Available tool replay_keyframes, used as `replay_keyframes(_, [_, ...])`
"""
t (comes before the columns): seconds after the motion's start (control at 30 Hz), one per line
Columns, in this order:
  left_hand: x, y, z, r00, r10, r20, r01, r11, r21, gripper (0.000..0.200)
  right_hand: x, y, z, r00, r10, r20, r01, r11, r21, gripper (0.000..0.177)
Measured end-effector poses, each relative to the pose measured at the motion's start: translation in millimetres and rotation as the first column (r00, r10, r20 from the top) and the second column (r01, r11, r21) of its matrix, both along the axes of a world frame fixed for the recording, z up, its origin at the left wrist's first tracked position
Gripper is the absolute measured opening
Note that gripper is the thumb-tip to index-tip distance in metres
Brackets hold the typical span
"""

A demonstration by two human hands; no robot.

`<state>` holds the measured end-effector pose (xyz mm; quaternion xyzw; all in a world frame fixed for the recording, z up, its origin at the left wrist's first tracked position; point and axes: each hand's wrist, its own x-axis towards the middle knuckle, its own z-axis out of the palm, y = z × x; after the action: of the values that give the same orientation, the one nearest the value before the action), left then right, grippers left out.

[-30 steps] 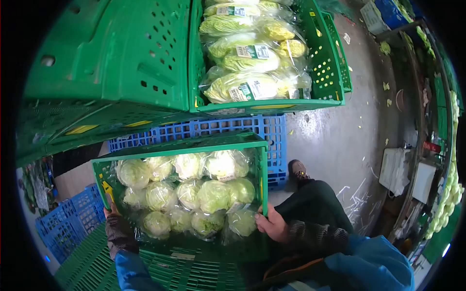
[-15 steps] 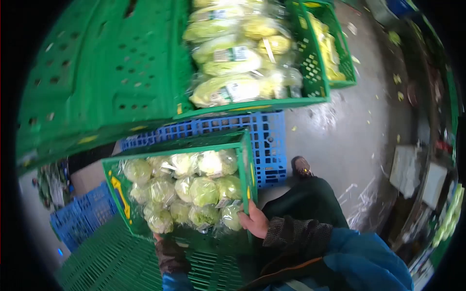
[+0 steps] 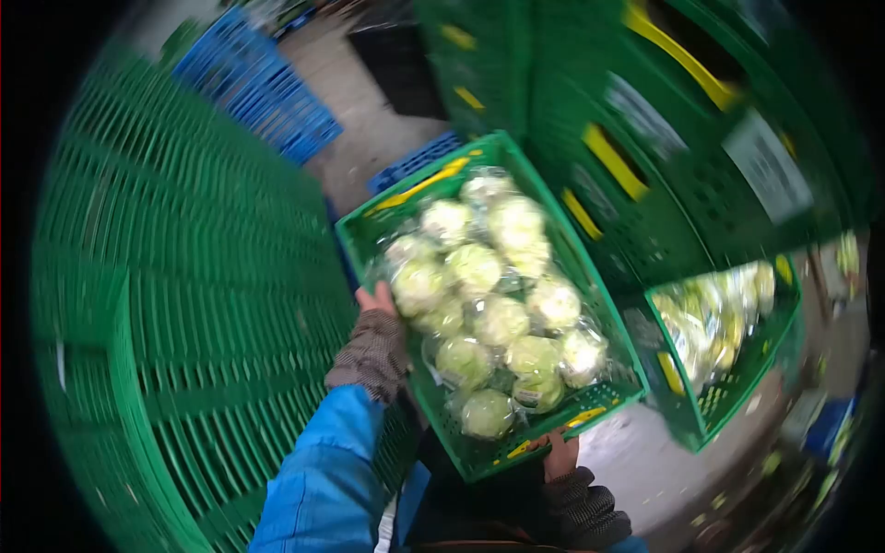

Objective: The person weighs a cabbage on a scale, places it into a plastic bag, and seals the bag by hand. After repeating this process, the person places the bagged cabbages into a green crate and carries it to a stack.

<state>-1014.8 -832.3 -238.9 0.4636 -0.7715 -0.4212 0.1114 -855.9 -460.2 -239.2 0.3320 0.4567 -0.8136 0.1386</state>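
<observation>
And here's the green crate [image 3: 597, 313] of bagged green heads [image 3: 502, 320], just right of the slatted stack [image 3: 212, 276], left hand [image 3: 378, 300] gripping its stack-side wall, right hand [image 3: 560, 455] gripping its near end, farther from that stack.

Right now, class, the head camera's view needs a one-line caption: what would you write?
Left hand and right hand hold a green crate of plastic-wrapped round vegetables.
</observation>
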Motion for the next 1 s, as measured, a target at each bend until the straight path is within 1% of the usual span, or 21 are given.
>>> replay_keyframes(0.03, [2.3, 8.2, 7.4, 1.0, 0.006, 0.004, -0.006, 0.999, 0.047, 0.059, -5.6, 0.0, 5.1, 0.998, -0.011, 0.064, 0.013, 1.0, -0.023, 0.014])
replay_keyframes(0.07, [12.5, 16.5, -6.6, 1.0, -0.011, -0.015, 0.011, 1.0, -0.006, 0.061, -6.4, 6.4, 0.8, 0.998, 0.052, 0.025, -0.051, 0.998, -0.036, 0.008])
replay_keyframes(0.1, [24.8, 36.9, 9.2, 0.999, 0.026, -0.022, -0.025, 0.999, 0.038, 0.062, -12.8, 12.0, -3.3, 0.994, 0.1, 0.033, -0.098, 0.994, -0.055, 0.005])
replay_keyframes(0.13, [35.7, 50.7, -21.2, 0.962, 0.086, -0.259, -0.074, 0.996, 0.056, 0.065, -15.8, 19.2, -8.2, 0.988, 0.146, 0.051, -0.142, 0.987, -0.07, 0.003])
replay_keyframes(0.17, [56.3, 77.7, -6.9, 0.967, 0.154, -0.202, -0.124, 0.98, 0.155, 0.069, -18.5, 26.8, -10.8, 0.978, 0.192, 0.075, -0.186, 0.979, -0.087, 0.003])
replay_keyframes(0.2, [77.4, 102.1, -2.3, 0.978, 0.15, -0.143, -0.124, 0.976, 0.181, 0.069, -24.6, 32.0, -10.4, 0.963, 0.245, 0.112, -0.237, 0.968, -0.082, 0.01])
replay_keyframes(0.27, [118.4, 151.0, 7.8, 0.991, 0.131, -0.023, -0.122, 0.965, 0.232, 0.069, -34.3, 42.6, -13.5, 0.937, 0.317, 0.145, -0.302, 0.946, -0.115, 0.011])
replay_keyframes(0.3, [137.2, 171.3, -12.5, 0.988, 0.146, -0.043, -0.127, 0.944, 0.305, 0.066, -37.3, 51.6, -22.3, 0.924, 0.361, 0.127, -0.348, 0.93, -0.116, 0.011])
replay_keyframes(0.33, [154.2, 195.5, -30.2, 0.986, 0.145, -0.077, -0.123, 0.964, 0.238, 0.062, -40.2, 58.7, -23.5, 0.917, 0.368, 0.153, -0.355, 0.929, -0.103, 0.012])
replay_keyframes(0.4, [169.1, 221.5, -57.6, 0.981, 0.148, -0.123, -0.119, 0.969, 0.217, 0.061, -50.8, 58.9, -28.0, 0.913, 0.359, 0.193, -0.35, 0.933, -0.083, 0.012])
replay_keyframes(0.47, [171.8, 232.2, -62.5, 0.98, 0.136, -0.143, -0.1, 0.967, 0.233, 0.062, -63.2, 63.1, -37.1, 0.913, 0.327, 0.246, -0.332, 0.943, -0.022, 0.014])
replay_keyframes(0.5, [173.0, 235.0, -50.5, 0.981, 0.136, -0.135, -0.1, 0.965, 0.244, 0.063, -66.6, 64.7, -34.7, 0.91, 0.305, 0.282, -0.317, 0.948, -0.003, 0.015])
replay_keyframes(0.53, [172.4, 233.1, -44.4, 0.981, 0.136, -0.138, -0.098, 0.962, 0.255, 0.064, -68.0, 63.6, -32.9, 0.898, 0.343, 0.274, -0.372, 0.926, 0.06, 0.018])
replay_keyframes(0.67, [170.8, 238.1, -57.8, 0.975, 0.134, -0.178, -0.088, 0.965, 0.246, 0.066, -74.8, 64.3, -39.2, 0.906, 0.303, 0.295, -0.331, 0.942, 0.049, 0.013])
replay_keyframes(0.77, [173.1, 244.1, -69.8, 0.974, 0.112, -0.197, -0.076, 0.981, 0.18, 0.066, -73.9, 69.5, -38.6, 0.896, 0.356, 0.266, -0.395, 0.912, 0.112, 0.012])
replay_keyframes(0.83, [182.8, 231.4, -51.4, 0.963, 0.058, -0.262, -0.003, 0.979, 0.203, 0.067, -80.6, 66.2, -42.5, 0.903, 0.353, 0.245, -0.385, 0.918, 0.096, 0.011])
replay_keyframes(0.87, [196.0, 216.2, -38.2, 0.955, 0.031, -0.295, 0.043, 0.969, 0.243, 0.069, -84.7, 78.6, -56.3, 0.897, 0.381, 0.226, -0.413, 0.904, 0.114, 0.011])
replay_keyframes(0.9, [218.7, 216.8, -27.9, 0.952, 0.011, -0.307, 0.088, 0.947, 0.308, 0.072, -84.4, 82.2, -57.8, 0.92, 0.35, 0.174, -0.372, 0.922, 0.11, 0.009])
replay_keyframes(0.93, [245.8, 219.4, -22.3, 0.987, 0.083, -0.137, -0.04, 0.956, 0.289, 0.074, -81.4, 78.8, -48.0, 0.884, 0.427, 0.191, -0.447, 0.891, 0.077, 0.008])
replay_keyframes(0.97, [270.1, 222.6, -23.3, 0.989, 0.148, 0.031, -0.151, 0.963, 0.224, 0.078, -78.2, 73.1, -39.6, 0.886, 0.418, 0.199, -0.451, 0.878, 0.163, 0.011])
replay_keyframes(1.0, [290.9, 243.2, -47.7, 0.97, 0.111, 0.216, -0.185, 0.912, 0.365, 0.081, -79.0, 76.4, -48.7, 0.911, 0.379, 0.162, -0.403, 0.9, 0.163, 0.013])
